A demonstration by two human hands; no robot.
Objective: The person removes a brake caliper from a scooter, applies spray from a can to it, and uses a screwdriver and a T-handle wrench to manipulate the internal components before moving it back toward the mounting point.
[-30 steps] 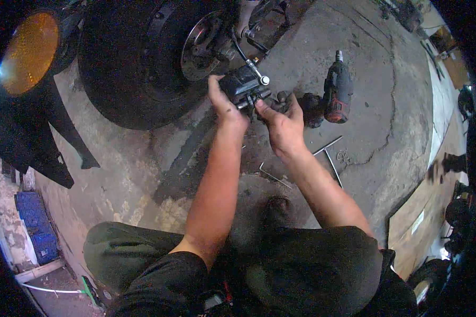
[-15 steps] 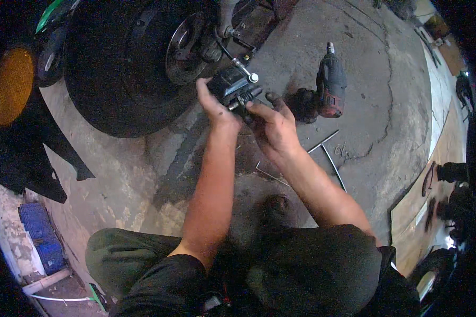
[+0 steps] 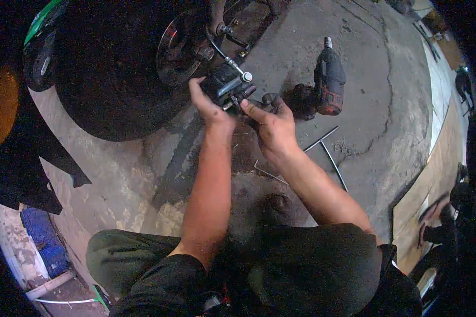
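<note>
A black brake caliper (image 3: 221, 85) is held up in front of the wheel, with a brake hose (image 3: 218, 49) joined to it by a silver fitting (image 3: 246, 77). My left hand (image 3: 209, 106) cups the caliper from the left and below, its thumb along the side. My right hand (image 3: 275, 126) is closed on the near right end of the caliper, thumb on top beside the metal pins. The undersides of the fingers are hidden. Behind the caliper are the shiny brake disc (image 3: 166, 66) and the black tire (image 3: 98, 113).
A cordless impact wrench (image 3: 329, 79) with a socket stands on the concrete floor to the right. A T-shaped wrench (image 3: 332, 161) and a thin bent rod (image 3: 268, 175) lie nearer. Cardboard (image 3: 410, 224) is at the far right, a blue crate (image 3: 41, 235) at lower left.
The view has shifted slightly. Both hands and the caliper appear a little further left, with the same hold on it.
</note>
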